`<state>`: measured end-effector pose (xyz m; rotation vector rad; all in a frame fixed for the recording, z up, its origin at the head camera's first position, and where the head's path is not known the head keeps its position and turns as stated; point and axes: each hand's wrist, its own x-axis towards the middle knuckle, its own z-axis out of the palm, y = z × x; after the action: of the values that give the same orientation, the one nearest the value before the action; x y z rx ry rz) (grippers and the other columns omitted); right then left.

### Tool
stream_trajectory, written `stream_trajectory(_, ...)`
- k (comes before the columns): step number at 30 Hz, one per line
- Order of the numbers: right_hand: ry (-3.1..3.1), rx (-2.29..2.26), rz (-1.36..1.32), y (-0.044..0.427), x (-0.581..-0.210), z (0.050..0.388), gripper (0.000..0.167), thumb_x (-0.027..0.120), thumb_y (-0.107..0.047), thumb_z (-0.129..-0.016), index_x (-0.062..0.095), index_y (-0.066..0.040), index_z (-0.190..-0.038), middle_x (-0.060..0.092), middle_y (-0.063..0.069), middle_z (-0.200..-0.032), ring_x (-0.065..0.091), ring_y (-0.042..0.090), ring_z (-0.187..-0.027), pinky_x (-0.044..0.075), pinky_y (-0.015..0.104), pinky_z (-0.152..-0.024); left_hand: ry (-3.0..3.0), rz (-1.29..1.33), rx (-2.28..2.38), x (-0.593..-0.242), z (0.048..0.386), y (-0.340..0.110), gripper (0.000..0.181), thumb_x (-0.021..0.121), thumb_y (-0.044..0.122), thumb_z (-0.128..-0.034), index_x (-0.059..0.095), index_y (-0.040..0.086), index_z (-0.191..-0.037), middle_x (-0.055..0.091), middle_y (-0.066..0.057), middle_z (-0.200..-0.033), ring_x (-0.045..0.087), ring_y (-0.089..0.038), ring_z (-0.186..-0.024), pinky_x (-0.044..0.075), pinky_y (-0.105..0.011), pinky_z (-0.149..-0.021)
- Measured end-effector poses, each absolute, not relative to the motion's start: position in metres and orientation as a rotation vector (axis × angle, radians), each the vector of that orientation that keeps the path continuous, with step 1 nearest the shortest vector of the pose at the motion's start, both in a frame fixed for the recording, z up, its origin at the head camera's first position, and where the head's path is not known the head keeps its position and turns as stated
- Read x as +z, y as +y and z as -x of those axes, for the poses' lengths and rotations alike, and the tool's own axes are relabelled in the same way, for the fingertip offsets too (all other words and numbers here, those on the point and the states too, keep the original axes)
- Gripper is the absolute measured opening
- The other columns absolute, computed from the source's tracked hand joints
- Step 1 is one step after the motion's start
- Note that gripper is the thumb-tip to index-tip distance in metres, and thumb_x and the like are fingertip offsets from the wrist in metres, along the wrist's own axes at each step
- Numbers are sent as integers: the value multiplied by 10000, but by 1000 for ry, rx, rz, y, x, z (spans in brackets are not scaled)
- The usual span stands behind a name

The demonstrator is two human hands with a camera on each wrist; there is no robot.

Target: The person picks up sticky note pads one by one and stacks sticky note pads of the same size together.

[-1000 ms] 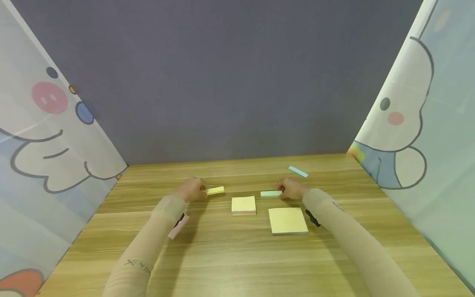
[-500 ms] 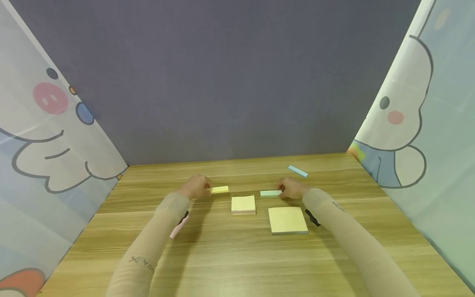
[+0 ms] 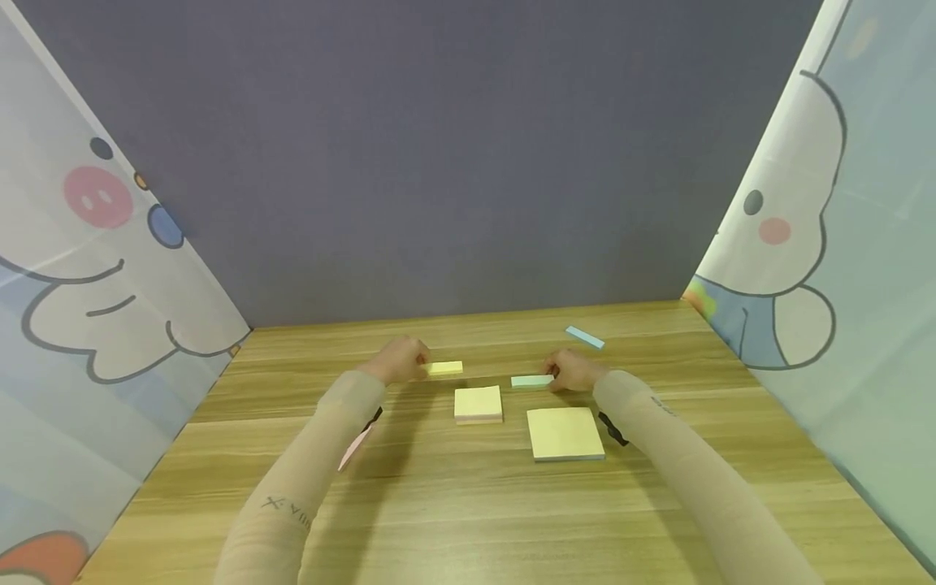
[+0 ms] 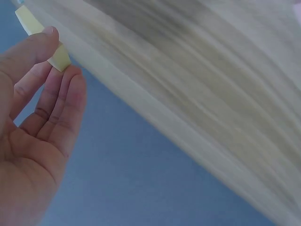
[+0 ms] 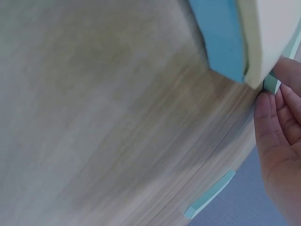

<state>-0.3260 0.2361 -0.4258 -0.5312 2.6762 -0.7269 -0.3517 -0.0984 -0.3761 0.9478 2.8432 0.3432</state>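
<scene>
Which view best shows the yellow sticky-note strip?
Left wrist: the yellow sticky-note strip appears largest, both ends visible, though the left hand covers its middle. Head shows it smaller, its left end hidden at the hand. Right wrist doesn't show it.

Small pad [image 3: 478, 402] on tabletop [image 3: 468, 508], taken as clock centre. Left hand [image 3: 398, 360] pinches yellow strip [image 3: 447, 368] by its 9 o'clock end, between 10 and 11 o'clock. Right hand [image 3: 574, 371] pinches green strip [image 3: 530, 381] by its 3 o'clock end, about 2 o'clock. Blue strip [image 3: 585, 337] also 2 o'clock, farther out. Large pad [image 3: 565, 434] between 3 and 4. Pink strip [image 3: 355, 447] near 8, partly behind left sleeve [image 3: 281, 487].
</scene>
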Motion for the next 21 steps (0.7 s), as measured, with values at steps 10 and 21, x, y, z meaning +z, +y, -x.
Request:
stream_trajectory(10, 2673, -743, 532, 236, -427, 326, 308, 665, -73, -822, 601, 31, -1105, 598, 153, -1068, 542, 237, -941, 478, 366, -831, 2824, -955, 282, -366, 352, -81, 118, 719, 113, -767, 690, 63, -870, 670, -49, -916, 594, -177, -831, 500, -324, -755)
stream_trajectory(21, 2681, -738, 530, 237, -425, 325, 326, 660, -77, -826, 594, 34, -1125, 599, 158, -1092, 546, 246, -959, 478, 377, -849, 2806, -932, 295, -364, 349, -58, 209, 721, 141, -775, 688, 51, -960, 667, -66, -1007, 603, -204, -919, 502, -335, -819)
